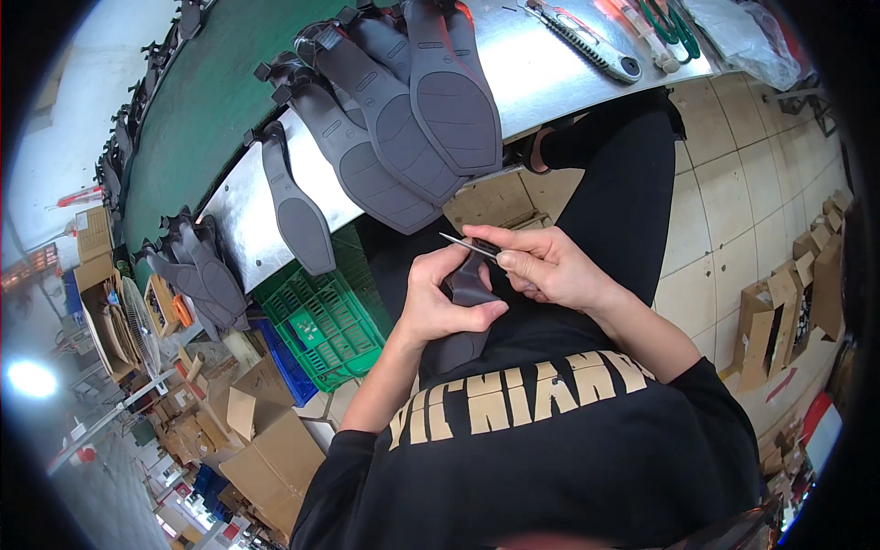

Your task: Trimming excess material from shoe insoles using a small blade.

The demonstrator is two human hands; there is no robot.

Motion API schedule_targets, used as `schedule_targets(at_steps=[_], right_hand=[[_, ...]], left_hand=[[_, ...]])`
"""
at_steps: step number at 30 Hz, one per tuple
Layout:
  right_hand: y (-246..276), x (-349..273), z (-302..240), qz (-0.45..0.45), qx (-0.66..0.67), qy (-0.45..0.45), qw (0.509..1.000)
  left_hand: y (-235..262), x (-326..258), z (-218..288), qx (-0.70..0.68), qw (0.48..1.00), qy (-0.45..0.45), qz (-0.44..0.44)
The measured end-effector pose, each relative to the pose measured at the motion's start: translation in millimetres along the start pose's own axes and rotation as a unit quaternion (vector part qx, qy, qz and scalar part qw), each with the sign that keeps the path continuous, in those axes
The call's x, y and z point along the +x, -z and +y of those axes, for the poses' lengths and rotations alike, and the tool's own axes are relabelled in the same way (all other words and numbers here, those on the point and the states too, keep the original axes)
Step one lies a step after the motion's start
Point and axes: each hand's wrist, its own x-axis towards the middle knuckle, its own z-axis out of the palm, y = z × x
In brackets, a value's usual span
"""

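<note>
Over my lap, my left hand (445, 298) is wrapped around a dark grey paddle-shaped part (472, 289) with a narrow neck; its broad end hangs down against my shirt. My right hand (545, 266) pinches a slim, pointed metal blade (466, 245), whose tip points left, above my left hand. The blade lies at the dark narrow end of the part, and whether it touches it I cannot tell. The blade's handle is hidden in my fingers. Similar grey parts (412, 119) lie overlapped on the table edge beyond my hands, with a single one (301, 215) to their left.
A metal-edged table (541, 92) with a green belt (206, 82) runs across the top. On it lie a utility knife (587, 46), green-handled scissors (676, 32) and a plastic bag (742, 37). A green crate (325, 335) stands below left; cardboard boxes (270, 458) sit around.
</note>
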Motion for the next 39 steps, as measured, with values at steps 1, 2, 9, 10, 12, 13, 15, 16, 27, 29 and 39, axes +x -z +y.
schedule_targets(at_steps=[1, 2, 9, 10, 12, 13, 15, 16, 27, 29, 39], right_hand=[[1.8, -0.2, -1.0, 0.001, 0.000, 0.000, 1.000], [3.9, -0.3, -1.9, -0.006, -0.002, -0.008, 1.000], [3.2, 5.9, 5.0, 0.002, -0.116, 0.097, 0.989], [2.4, 5.9, 4.3, 0.002, -0.115, 0.096, 0.989], [0.5, 5.3, 0.7, -0.005, -0.105, 0.088, 0.991], [0.3, 5.8, 2.3, -0.005, -0.105, 0.088, 0.991], [0.0, 7.4, 8.2, 0.019, -0.130, 0.120, 0.984], [0.4, 7.7, 9.3, 0.019, -0.130, 0.121, 0.984], [4.4, 2.9, -3.5, -0.018, -0.013, 0.011, 1.000], [5.6, 3.5, -6.4, -0.030, -0.022, 0.012, 0.999], [-6.7, 14.0, 0.9, -0.063, -0.013, 0.120, 0.991]], left_hand=[[-0.1, 0.2, 0.7, 0.000, 1.000, 0.000, -0.001], [0.0, 0.0, 1.9, -0.011, 1.000, 0.015, -0.002], [3.4, 2.4, 1.3, -0.068, 0.997, 0.040, -0.017], [3.7, 1.7, 2.1, -0.068, 0.997, 0.041, -0.017], [4.0, 1.1, 5.1, -0.081, 0.995, 0.049, -0.012], [3.3, 1.1, 6.5, -0.081, 0.995, 0.049, -0.012], [1.5, 0.4, 8.5, -0.080, 0.994, 0.078, 0.009], [1.6, 0.0, 8.3, -0.079, 0.994, 0.078, 0.008], [-2.1, -0.2, 2.5, 0.015, 1.000, -0.011, 0.023], [2.2, -0.3, 8.8, 0.056, 0.998, -0.014, 0.021], [0.7, -0.1, 49.1, 0.353, 0.926, -0.052, 0.123]])
